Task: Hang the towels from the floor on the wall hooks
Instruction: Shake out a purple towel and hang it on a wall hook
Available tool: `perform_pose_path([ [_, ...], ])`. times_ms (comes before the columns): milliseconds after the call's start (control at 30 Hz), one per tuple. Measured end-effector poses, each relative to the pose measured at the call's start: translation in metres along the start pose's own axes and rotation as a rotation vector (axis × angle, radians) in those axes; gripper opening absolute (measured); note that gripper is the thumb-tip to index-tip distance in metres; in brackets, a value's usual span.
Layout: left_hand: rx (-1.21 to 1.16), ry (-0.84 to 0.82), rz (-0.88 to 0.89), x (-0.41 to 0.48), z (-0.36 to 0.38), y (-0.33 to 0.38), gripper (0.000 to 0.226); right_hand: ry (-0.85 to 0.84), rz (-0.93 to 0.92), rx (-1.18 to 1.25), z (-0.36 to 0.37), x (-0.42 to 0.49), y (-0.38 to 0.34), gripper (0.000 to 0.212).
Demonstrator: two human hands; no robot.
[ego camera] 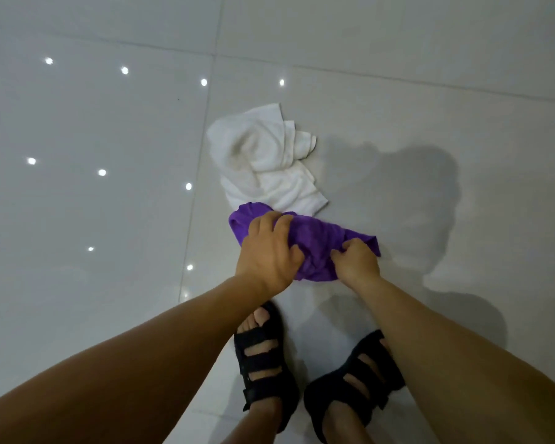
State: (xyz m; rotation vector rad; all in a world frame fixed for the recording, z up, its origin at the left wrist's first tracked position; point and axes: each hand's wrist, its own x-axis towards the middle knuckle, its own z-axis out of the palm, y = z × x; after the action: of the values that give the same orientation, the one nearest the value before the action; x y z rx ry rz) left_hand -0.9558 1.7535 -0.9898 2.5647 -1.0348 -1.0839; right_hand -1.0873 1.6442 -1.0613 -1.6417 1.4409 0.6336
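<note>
We see the left hand (pixel 268 251) and right hand (pixel 354 261) with fingers curled into the crumpled purple cloth towel (pixel 321 238) on the glossy pale tiled floor (pixel 109 203); whether it has left the floor is unclear. Just beyond our fingertips lies the rumpled white terry towel (pixel 266 161), touching the purple one.

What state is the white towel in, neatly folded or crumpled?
Crumpled: the white towel lies in a loose, creased heap on the floor, edges overlapping, beyond the purple towel.
</note>
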Motion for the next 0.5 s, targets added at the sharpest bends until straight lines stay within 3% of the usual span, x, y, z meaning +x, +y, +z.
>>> perform_pose_path([
  [267, 0.029, -0.066, -0.061, -0.026, -0.041, 0.03, 0.06, 0.078, -0.038, 0.004, -0.046, -0.052, -0.026, 0.017],
  [500, 0.064, -0.078, 0.01, -0.014, -0.056, 0.054, 0.055, -0.001, 0.095, 0.144, -0.061, -0.047, -0.011, 0.041],
])
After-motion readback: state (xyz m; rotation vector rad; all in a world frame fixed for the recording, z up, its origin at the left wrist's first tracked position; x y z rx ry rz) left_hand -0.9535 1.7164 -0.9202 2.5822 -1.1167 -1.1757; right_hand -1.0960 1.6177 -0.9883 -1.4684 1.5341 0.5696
